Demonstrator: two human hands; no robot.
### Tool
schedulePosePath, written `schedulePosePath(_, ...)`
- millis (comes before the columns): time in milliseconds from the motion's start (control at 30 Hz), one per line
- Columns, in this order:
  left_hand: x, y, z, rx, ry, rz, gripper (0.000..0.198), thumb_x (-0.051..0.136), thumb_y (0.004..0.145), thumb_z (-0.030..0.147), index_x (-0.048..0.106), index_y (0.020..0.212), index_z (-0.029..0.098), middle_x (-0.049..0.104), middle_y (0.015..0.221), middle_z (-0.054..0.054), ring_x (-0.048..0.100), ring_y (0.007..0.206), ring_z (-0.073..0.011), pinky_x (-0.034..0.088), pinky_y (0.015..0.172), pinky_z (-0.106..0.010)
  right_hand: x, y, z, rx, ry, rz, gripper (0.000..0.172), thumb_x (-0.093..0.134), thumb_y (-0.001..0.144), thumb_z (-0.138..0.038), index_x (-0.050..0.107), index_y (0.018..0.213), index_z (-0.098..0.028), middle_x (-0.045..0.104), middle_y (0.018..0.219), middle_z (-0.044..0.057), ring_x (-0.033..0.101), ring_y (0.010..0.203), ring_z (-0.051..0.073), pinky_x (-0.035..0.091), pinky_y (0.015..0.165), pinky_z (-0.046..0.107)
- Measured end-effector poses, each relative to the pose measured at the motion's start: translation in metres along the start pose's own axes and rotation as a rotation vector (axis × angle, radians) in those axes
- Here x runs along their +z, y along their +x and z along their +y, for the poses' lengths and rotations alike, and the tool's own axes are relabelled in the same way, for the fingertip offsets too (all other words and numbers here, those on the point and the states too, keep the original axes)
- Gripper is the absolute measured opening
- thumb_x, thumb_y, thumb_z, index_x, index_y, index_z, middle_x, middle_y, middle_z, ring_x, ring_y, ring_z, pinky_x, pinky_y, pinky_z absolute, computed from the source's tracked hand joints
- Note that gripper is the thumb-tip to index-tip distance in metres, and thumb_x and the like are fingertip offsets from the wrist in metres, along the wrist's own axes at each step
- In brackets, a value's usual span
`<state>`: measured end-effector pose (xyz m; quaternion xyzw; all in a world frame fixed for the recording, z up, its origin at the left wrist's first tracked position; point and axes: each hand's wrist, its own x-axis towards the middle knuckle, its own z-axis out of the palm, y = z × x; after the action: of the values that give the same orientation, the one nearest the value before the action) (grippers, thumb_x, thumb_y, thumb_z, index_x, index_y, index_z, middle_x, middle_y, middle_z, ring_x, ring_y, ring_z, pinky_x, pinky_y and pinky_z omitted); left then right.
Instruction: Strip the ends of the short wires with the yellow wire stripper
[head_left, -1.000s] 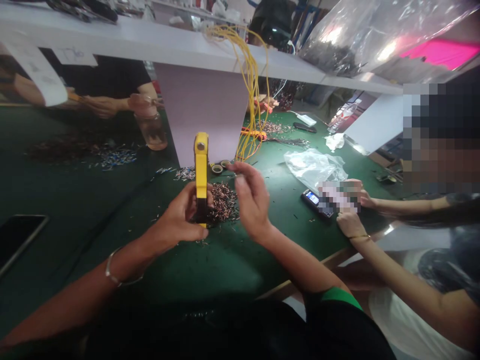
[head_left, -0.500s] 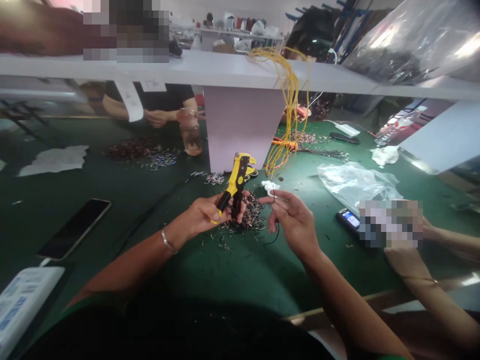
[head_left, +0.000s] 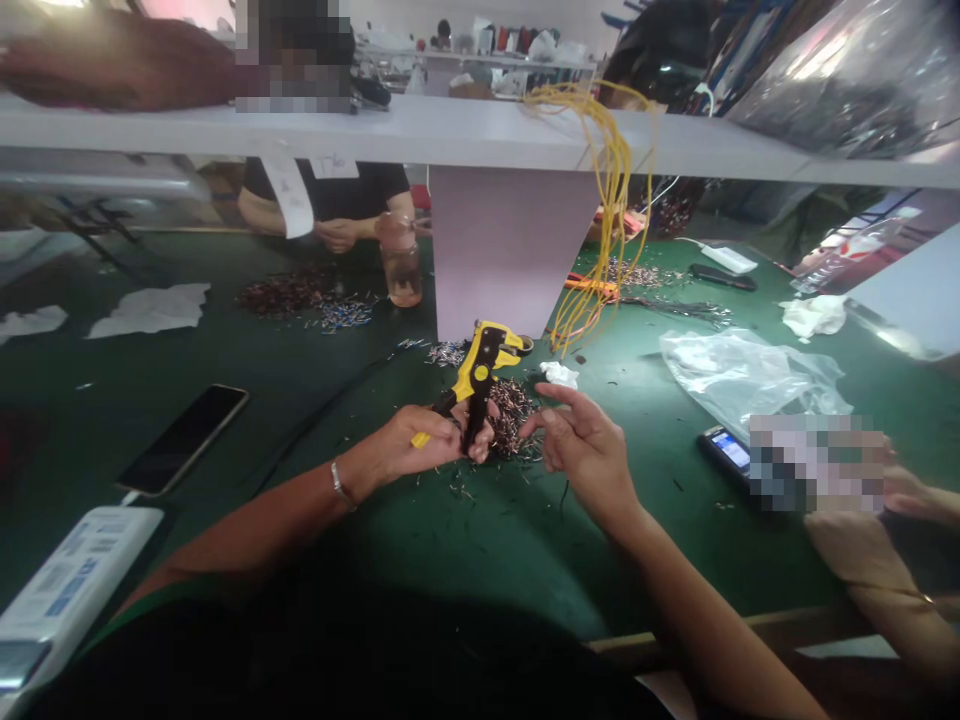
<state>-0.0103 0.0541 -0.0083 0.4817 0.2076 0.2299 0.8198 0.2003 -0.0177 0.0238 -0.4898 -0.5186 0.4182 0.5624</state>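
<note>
My left hand [head_left: 431, 440] grips the black handles of a yellow and black wire stripper [head_left: 481, 373], whose head points up and away from me. Just right of the tool, my right hand [head_left: 581, 435] hovers over the edge of a pile of short wire pieces [head_left: 514, 415]; its index finger is stretched out and the others are curled. A thin dark wire [head_left: 564, 492] hangs below those curled fingers. A crumpled white tissue [head_left: 559, 375] lies beyond my right hand.
A phone [head_left: 184, 440] and a white power strip [head_left: 82, 580] lie at left. Yellow wires [head_left: 615, 190] hang from the shelf [head_left: 465, 130]. A bottle [head_left: 401, 262] stands behind. At right are a plastic bag [head_left: 750, 375], a handheld device [head_left: 726, 452] and another person's hands [head_left: 855, 545].
The view has shifted, moving the surroundings rightward. My right fingers have curled and lowered, and the dark wire that stood upright at their tips now hangs below them. The left hand keeps its hold.
</note>
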Motion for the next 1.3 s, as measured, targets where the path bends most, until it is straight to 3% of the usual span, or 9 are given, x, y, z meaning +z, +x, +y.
schedulePosePath(133, -0.004, -0.010, -0.005, -0.053, 0.090, 0.021, 0.069, 0.057, 0.050, 0.030, 0.059, 0.119, 0.025, 0.068, 0.104, -0.012, 0.062, 0.092, -0.0292, 0.050, 0.073, -0.046, 0.001, -0.002, 0.000, 0.021, 0.072, -0.064, 0.022, 0.063, 0.085, -0.036, 0.058, 0.101, -0.022, 0.076, 0.089, 0.004, 0.057, 0.042, 0.010, 0.053, 0.047, 0.031)
schedulePosePath(267, -0.007, -0.016, -0.011, -0.024, 0.136, 0.020, 0.061, 0.062, 0.052, 0.028, 0.062, 0.113, 0.027, 0.068, 0.102, -0.011, 0.063, 0.094, -0.0292, 0.050, 0.074, -0.045, -0.001, -0.002, 0.007, 0.032, -0.140, 0.022, 0.016, 0.063, 0.085, -0.035, 0.064, 0.089, -0.020, 0.074, 0.071, 0.001, 0.051, 0.035, 0.009, 0.046, 0.038, 0.026)
schedulePosePath(367, -0.007, -0.017, -0.015, 0.005, 0.112, -0.024, 0.066, 0.069, 0.050, 0.025, 0.061, 0.115, 0.025, 0.067, 0.105, -0.011, 0.062, 0.096, -0.0295, 0.049, 0.081, -0.046, -0.004, -0.004, 0.010, -0.129, -0.436, 0.106, 0.015, 0.060, 0.086, -0.030, 0.071, 0.089, -0.021, 0.070, 0.063, -0.001, 0.060, 0.047, 0.013, 0.052, 0.050, 0.028)
schedulePosePath(467, -0.005, -0.017, -0.015, 0.017, 0.078, -0.066, 0.070, 0.073, 0.049, 0.022, 0.060, 0.118, 0.025, 0.066, 0.108, -0.010, 0.062, 0.098, -0.0294, 0.047, 0.086, -0.046, -0.004, -0.006, 0.012, -0.320, -0.642, 0.164, 0.017, 0.057, 0.088, -0.026, 0.074, 0.086, -0.022, 0.074, 0.072, 0.003, 0.067, 0.060, 0.016, 0.055, 0.062, 0.031)
schedulePosePath(600, -0.004, -0.019, -0.015, -0.001, 0.078, -0.059, 0.075, 0.077, 0.049, 0.023, 0.059, 0.121, 0.023, 0.065, 0.108, -0.011, 0.062, 0.099, -0.0307, 0.047, 0.087, -0.046, 0.001, -0.009, 0.011, -0.466, -0.750, 0.165, 0.019, 0.055, 0.089, -0.023, 0.073, 0.085, -0.021, 0.075, 0.071, 0.005, 0.067, 0.058, 0.017, 0.054, 0.059, 0.030)
schedulePosePath(733, -0.004, -0.022, -0.018, -0.010, 0.059, -0.033, 0.081, 0.079, 0.047, 0.024, 0.057, 0.125, 0.022, 0.064, 0.111, -0.011, 0.061, 0.100, -0.0305, 0.046, 0.089, -0.045, 0.005, -0.012, 0.010, -0.522, -0.781, 0.154, 0.020, 0.053, 0.091, -0.022, 0.072, 0.085, -0.021, 0.072, 0.066, 0.004, 0.066, 0.055, 0.017, 0.052, 0.057, 0.030)
schedulePosePath(900, 0.000, -0.023, -0.023, -0.012, -0.058, -0.030, 0.068, 0.075, 0.055, 0.028, 0.059, 0.121, 0.021, 0.063, 0.109, -0.011, 0.060, 0.097, -0.0267, 0.045, 0.088, -0.041, 0.009, -0.017, 0.011, -0.516, -0.803, 0.101, 0.019, 0.052, 0.091, -0.020, 0.070, 0.086, -0.021, 0.074, 0.070, 0.005, 0.067, 0.058, 0.017, 0.051, 0.057, 0.029)
schedulePosePath(1067, 0.003, -0.022, -0.023, 0.016, 0.040, 0.000, 0.065, 0.076, 0.058, 0.018, 0.058, 0.121, 0.021, 0.062, 0.107, -0.010, 0.057, 0.101, -0.0250, 0.045, 0.089, -0.039, 0.012, -0.018, 0.011, -0.494, -0.790, 0.087, 0.020, 0.050, 0.091, -0.021, 0.068, 0.083, -0.019, 0.073, 0.067, 0.006, 0.066, 0.055, 0.017, 0.049, 0.056, 0.029)
schedulePosePath(1300, 0.003, -0.021, -0.022, 0.057, 0.119, 0.061, 0.066, 0.077, 0.057, 0.019, 0.058, 0.120, 0.021, 0.060, 0.104, -0.008, 0.055, 0.098, -0.0247, 0.047, 0.081, -0.036, 0.010, -0.014, 0.010, -0.231, -0.650, 0.086, 0.019, 0.055, 0.085, -0.026, 0.068, 0.073, -0.021, 0.066, 0.058, -0.001, 0.056, 0.049, 0.013, 0.044, 0.051, 0.026)
